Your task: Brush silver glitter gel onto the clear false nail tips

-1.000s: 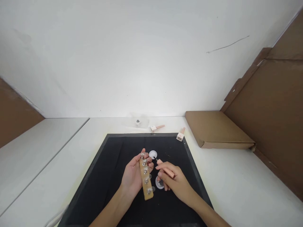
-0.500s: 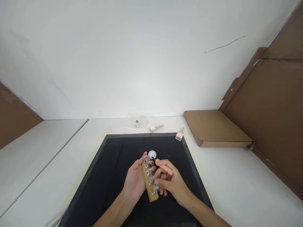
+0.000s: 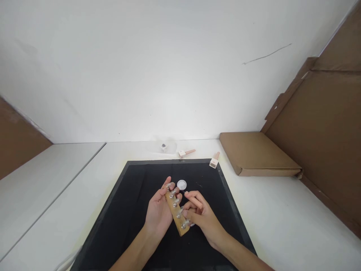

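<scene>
A narrow wooden bar (image 3: 177, 216) carries a row of several clear nail tips on metal mounts. It lies slanted in my left hand (image 3: 159, 210), whose fingers wrap under and behind it. My right hand (image 3: 204, 218) pinches a pink brush handle (image 3: 196, 200) with a dark tip, while its thumb and a finger reach the tips at the bar's lower half. Just above the bar, a small round white dish (image 3: 182, 184) rests on the black mat (image 3: 146, 184). A white round thing partly shows behind the bar's lower end.
Behind the mat lie a clear tray (image 3: 171, 147) with a small item in it and a bottle with a pink cap (image 3: 182, 154). Another such bottle (image 3: 213, 162) rests on the mat's back right corner. A flat cardboard box (image 3: 256, 152) lies at the right.
The bar and my left hand have shifted slightly left, with the bar's top tilting further left. The brush tip has moved down, away from the white dish.
</scene>
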Demonstrator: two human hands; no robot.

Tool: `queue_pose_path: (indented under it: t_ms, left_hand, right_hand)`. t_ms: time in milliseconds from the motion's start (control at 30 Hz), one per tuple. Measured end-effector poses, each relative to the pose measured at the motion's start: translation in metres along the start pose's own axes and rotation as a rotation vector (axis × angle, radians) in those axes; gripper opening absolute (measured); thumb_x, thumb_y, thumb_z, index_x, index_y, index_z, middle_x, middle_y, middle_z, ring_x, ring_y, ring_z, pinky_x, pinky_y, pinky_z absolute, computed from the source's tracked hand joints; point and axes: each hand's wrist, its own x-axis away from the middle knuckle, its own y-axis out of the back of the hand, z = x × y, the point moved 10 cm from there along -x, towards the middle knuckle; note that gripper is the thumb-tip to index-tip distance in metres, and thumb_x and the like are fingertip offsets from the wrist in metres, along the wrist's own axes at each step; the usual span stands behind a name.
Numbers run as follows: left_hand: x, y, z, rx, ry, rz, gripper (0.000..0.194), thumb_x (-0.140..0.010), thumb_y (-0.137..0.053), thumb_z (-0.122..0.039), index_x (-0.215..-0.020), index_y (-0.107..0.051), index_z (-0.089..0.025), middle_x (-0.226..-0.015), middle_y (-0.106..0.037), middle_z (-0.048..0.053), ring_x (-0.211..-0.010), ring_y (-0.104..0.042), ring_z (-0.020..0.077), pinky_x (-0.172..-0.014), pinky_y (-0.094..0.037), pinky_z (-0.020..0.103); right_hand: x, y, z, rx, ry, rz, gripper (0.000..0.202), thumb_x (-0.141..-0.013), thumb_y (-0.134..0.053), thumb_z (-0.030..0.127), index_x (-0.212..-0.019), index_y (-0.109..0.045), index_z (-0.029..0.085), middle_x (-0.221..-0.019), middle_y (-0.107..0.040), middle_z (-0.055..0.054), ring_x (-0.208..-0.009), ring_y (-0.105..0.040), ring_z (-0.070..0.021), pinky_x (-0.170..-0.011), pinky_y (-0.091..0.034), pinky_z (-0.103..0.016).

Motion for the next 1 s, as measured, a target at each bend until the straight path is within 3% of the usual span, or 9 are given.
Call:
queue_pose_path:
  t_ms: [133, 233, 367, 533, 767, 1000]
  left_hand:
    - [0.005, 0.006, -0.003, -0.113, -0.053, -0.084, 0.025, -0.086, -0.045, -0.010, -0.104, -0.059, -0.020, -0.082, -0.059, 0.002, -0.073, -0.060, 0.0155, -0.069, -0.050, 0.031]
    - [0.009, 0.004, -0.004, -0.211, -0.071, -0.084, 0.024, -0.089, -0.047, -0.018, -0.110, -0.057, -0.023, -0.088, -0.061, 0.002, -0.077, -0.060, 0.0151, -0.073, -0.049, 0.031]
    - [0.011, -0.006, -0.003, -0.304, -0.062, 0.034, 0.033, -0.086, -0.056, -0.024, -0.119, -0.054, -0.025, -0.098, -0.063, 0.003, -0.087, -0.059, 0.0154, -0.083, -0.046, 0.031]
    - [0.010, -0.014, 0.001, -0.352, -0.010, 0.183, 0.051, -0.077, -0.067, -0.017, -0.125, -0.052, -0.025, -0.108, -0.062, 0.005, -0.104, -0.055, 0.0208, -0.091, -0.040, 0.033]
    - [0.006, -0.008, 0.008, -0.394, 0.057, 0.204, 0.039, -0.078, -0.065, -0.015, -0.116, -0.060, -0.021, -0.100, -0.064, 0.007, -0.092, -0.059, 0.0204, -0.084, -0.044, 0.035]
    - [0.005, -0.008, 0.018, -0.383, 0.123, 0.224, 0.037, -0.075, -0.069, -0.017, -0.112, -0.063, -0.018, -0.095, -0.066, 0.008, -0.088, -0.062, 0.0204, -0.084, -0.044, 0.035]
  right_hand:
    - [0.001, -0.004, 0.000, -0.014, -0.058, 0.036, 0.043, -0.060, -0.082, 0.023, -0.089, -0.051, 0.019, -0.063, -0.062, 0.007, -0.053, -0.055, -0.0071, -0.049, -0.044, -0.017]
    - [0.002, -0.004, 0.004, -0.020, -0.055, 0.029, 0.042, -0.058, -0.082, 0.020, -0.086, -0.051, 0.019, -0.064, -0.064, 0.006, -0.054, -0.055, -0.0080, -0.051, -0.042, -0.018]
    - [0.003, 0.001, 0.016, -0.040, -0.007, -0.026, 0.039, -0.057, -0.082, 0.019, -0.081, -0.051, 0.020, -0.061, -0.063, 0.007, -0.053, -0.053, -0.0080, -0.053, -0.040, -0.018]
    - [0.001, 0.005, 0.029, -0.054, 0.041, -0.049, 0.040, -0.056, -0.084, 0.021, -0.078, -0.051, 0.020, -0.058, -0.060, 0.008, -0.052, -0.051, -0.0076, -0.053, -0.040, -0.019]
    - [0.001, 0.011, 0.040, -0.007, 0.113, -0.077, 0.036, -0.061, -0.084, 0.022, -0.079, -0.053, 0.020, -0.064, -0.060, 0.006, -0.056, -0.052, -0.0075, -0.056, -0.043, -0.019]
    - [0.003, 0.005, 0.046, -0.018, 0.168, -0.006, 0.039, -0.059, -0.085, 0.019, -0.082, -0.054, 0.022, -0.067, -0.060, 0.006, -0.060, -0.054, -0.0089, -0.058, -0.046, -0.020]
